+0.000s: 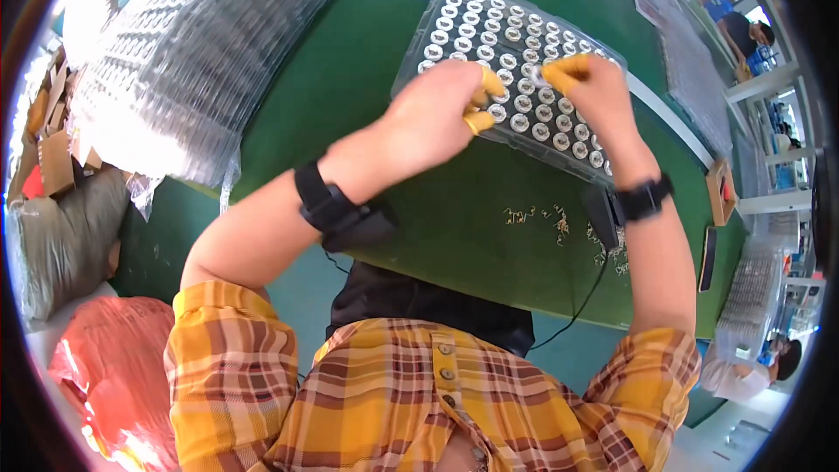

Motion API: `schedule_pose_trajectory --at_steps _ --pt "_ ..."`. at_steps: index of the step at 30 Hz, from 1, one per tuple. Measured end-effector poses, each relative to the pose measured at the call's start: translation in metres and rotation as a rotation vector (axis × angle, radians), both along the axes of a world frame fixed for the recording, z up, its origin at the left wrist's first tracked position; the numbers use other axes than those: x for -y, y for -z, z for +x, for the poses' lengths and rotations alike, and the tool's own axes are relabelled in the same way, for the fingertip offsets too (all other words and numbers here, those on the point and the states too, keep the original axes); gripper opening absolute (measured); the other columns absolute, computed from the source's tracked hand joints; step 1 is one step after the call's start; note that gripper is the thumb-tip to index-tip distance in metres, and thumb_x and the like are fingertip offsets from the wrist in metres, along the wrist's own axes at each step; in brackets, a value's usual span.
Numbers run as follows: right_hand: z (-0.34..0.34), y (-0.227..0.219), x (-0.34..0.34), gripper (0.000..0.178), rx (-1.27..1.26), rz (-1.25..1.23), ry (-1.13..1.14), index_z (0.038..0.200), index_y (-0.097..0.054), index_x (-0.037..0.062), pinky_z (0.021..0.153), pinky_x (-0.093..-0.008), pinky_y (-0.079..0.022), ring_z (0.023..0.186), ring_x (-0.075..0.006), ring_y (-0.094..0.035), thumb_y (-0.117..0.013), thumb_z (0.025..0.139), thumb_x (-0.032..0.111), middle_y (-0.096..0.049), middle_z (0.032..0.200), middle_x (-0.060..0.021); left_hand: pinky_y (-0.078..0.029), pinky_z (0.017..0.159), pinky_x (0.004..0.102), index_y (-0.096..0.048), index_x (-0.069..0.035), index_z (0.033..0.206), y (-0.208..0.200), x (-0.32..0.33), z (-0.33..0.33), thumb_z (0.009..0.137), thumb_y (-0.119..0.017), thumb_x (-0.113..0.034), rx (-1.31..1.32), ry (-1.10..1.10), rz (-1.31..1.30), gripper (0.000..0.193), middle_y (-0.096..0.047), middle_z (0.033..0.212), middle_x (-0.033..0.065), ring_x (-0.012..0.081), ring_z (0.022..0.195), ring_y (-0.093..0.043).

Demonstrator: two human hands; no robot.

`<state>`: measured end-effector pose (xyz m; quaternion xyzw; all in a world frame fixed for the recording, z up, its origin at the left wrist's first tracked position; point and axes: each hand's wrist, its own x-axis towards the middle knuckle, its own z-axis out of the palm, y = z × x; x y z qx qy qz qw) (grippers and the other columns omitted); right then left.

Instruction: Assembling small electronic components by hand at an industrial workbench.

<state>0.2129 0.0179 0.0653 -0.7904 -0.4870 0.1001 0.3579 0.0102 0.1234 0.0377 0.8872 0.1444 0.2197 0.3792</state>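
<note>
Mid-loading round parts into clear tray (454,0): left hand (437,114) pinched at nine o'clock, contents unclear; right hand (594,87) curled opposite, grip unclear. Next: careful seating.

- Clear glossy plastic tray (437,13) of shiny metal rings (530,104)
- Matt green tabletop (350,79)
- Yellow rubbery finger cots (479,121)
- Glossy clear tray stack (192,44) at ten o'clock

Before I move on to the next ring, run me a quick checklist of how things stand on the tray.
1. Tray flat on the green mat: ok.
2. Left hand over the tray, yellow finger cots on: ok.
3. Right hand over the tray, cots on: ok.
4. Rings seated in their pockets: ok where visible.
5. Part pinched between the fingers: cannot tell.
6. Loose clips within reach: ok.
</note>
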Motion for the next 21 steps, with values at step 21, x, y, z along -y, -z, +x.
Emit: schedule_pose_trajectory --at_steps 21 --pt "-0.024 0.006 0.075 0.014 -0.121 -0.197 -0.044 0.094 -0.067 -0.0005 0.059 -0.028 -0.048 0.064 -0.018 -0.063 -0.064 0.083 0.009 -0.068 0.077 -0.012 -0.05 0.075 0.0424 -0.069 -0.01 0.085 0.058 -0.051 0.109 0.067 -0.062 -0.006 -0.083 0.255 0.746 0.019 -0.065 0.079 0.0144 0.0328 0.083 -0.062"
